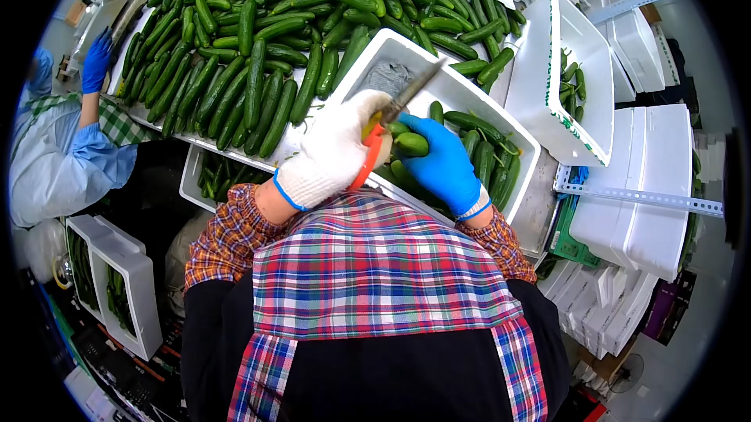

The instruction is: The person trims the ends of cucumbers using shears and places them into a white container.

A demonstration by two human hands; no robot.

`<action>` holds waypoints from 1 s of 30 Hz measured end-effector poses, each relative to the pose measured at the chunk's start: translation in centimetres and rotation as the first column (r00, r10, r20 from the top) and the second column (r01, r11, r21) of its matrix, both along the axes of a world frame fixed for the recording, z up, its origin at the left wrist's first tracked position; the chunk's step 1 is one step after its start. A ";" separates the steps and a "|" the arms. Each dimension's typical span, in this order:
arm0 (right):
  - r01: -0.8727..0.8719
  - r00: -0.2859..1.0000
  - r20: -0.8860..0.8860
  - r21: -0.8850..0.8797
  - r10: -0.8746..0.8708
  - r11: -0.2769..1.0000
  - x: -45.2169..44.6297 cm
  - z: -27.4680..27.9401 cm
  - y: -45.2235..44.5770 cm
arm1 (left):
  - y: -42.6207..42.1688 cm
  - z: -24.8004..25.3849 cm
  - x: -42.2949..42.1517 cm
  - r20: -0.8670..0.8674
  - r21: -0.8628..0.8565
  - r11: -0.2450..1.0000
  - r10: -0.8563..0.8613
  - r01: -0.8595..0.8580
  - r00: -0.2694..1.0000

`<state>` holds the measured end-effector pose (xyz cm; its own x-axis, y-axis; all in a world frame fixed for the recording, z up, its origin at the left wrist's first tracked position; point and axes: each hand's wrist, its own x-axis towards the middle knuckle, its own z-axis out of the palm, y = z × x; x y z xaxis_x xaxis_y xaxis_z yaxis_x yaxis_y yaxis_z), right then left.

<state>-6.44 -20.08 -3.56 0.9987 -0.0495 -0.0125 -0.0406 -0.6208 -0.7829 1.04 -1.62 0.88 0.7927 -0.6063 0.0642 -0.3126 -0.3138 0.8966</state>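
Observation:
My left hand (338, 139), in a white knit glove, is closed around scissors (369, 158) with orange-red handles. Their metal blades point up and to the right. In a blue glove, my right hand (444, 158) grips a cucumber (411, 145), its rounded end showing between thumb and fingers; more green shows just above it. Both hands are close together over a white foam box (489, 111). Cucumbers (486, 158) lie in the box's right part, and a grey plastic-looking packet (387, 76) sits at its far left end. My fingertips are partly hidden.
A large heap of cucumbers (258, 70) covers the table beyond the box. On the left is another person's blue-gloved hand (97, 61). White foam boxes (540, 70) stand at right, by a perforated metal rail (637, 197). Another box (141, 297) is at lower left.

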 end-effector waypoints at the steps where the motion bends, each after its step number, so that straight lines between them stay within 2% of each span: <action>1: 0.011 1.000 0.016 0.031 -0.012 0.999 0.0 0.1 0.0 | 0.1 0.0 0.1 -0.145 -0.085 0.995 0.036 -0.049 0.989; 2: 0.012 1.000 0.016 0.030 -0.012 0.999 0.0 0.2 0.0 | 0.3 -0.1 0.3 -0.145 -0.085 0.995 0.036 -0.048 0.989; 5: 0.039 0.998 0.037 0.133 -0.044 0.990 0.0 1.0 -0.1 | 1.0 -0.3 1.0 -0.398 -0.200 0.970 0.047 -0.136 0.916; 6: 0.057 0.998 0.004 0.235 -0.059 0.970 -0.1 1.3 0.0 | 1.0 -0.3 1.1 -0.398 -0.199 0.971 0.046 -0.135 0.916; 7: 0.076 0.997 -0.029 0.335 -0.071 0.939 -0.1 1.5 0.1 | 1.0 -0.4 1.2 -0.351 -0.197 0.966 0.090 -0.167 0.932; 8: 0.077 0.997 -0.029 0.335 -0.071 0.939 -0.1 1.5 0.1 | 1.0 -0.4 1.3 -0.302 -0.197 0.960 0.134 -0.199 0.944; 9: 0.102 0.994 -0.018 0.392 -0.104 0.914 -0.2 1.6 0.2 | 1.1 0.1 1.6 -0.242 -0.109 0.977 0.152 -0.182 0.958; 10: 0.126 0.991 -0.008 0.447 -0.137 0.886 -0.2 1.7 0.2 | 1.2 -0.3 1.9 -0.242 -0.110 0.977 0.152 -0.182 0.958; 11: 0.125 0.991 -0.006 0.446 -0.137 0.886 -0.2 1.7 0.0 | 1.4 -1.2 2.2 -0.083 -0.057 0.985 0.160 -0.165 0.984; 12: 0.187 0.982 -0.119 0.655 -0.145 0.732 -0.1 1.6 -0.6 | 1.5 -1.9 2.5 0.077 -0.002 0.988 0.156 -0.156 0.985; 13: 0.258 0.966 -0.227 0.809 -0.124 0.527 0.1 1.6 -1.0 | 1.6 -2.6 2.7 0.080 -0.005 0.988 0.154 -0.154 0.985; 14: 0.259 0.966 -0.225 0.808 -0.130 0.530 0.4 1.7 -1.2 | 1.6 -3.2 2.9 0.306 -0.033 0.991 0.132 -0.128 0.943; 15: 0.268 0.963 -0.260 0.946 -0.068 0.181 0.7 1.8 -1.4 | 1.7 -3.5 3.2 0.516 -0.055 0.994 0.111 -0.097 0.849; 16: 0.262 0.964 -0.267 0.945 0.000 -0.196 1.0 1.8 -1.7 | 2.0 -3.5 3.2 0.517 -0.058 0.994 0.106 -0.088 0.850; 17: 0.338 0.929 -0.371 0.849 -0.002 -0.407 1.2 0.5 -2.7 | 2.4 -3.3 3.1 0.588 0.002 0.998 0.056 -0.070 0.807; 19: 0.325 0.920 -0.387 0.845 -0.065 -0.425 1.3 0.6 -2.7 | 3.3 -3.8 3.0 0.689 0.087 0.996 -0.046 -0.019 0.724; 22: 0.313 0.904 -0.409 0.831 -0.125 -0.459 1.2 0.5 -2.4 | 3.5 -3.8 2.4 0.672 0.147 0.989 -0.124 0.032 0.730; 27: 0.273 0.919 -0.385 0.780 -0.088 -0.563 1.2 0.7 -1.8 | 3.2 -3.6 2.0 0.699 0.160 0.987 -0.135 0.031 0.702; 30: 0.306 0.893 -0.434 0.777 -0.116 -0.550 1.5 1.0 -1.6 | 3.2 -3.6 1.8 0.718 0.157 0.988 -0.108 -0.009 0.687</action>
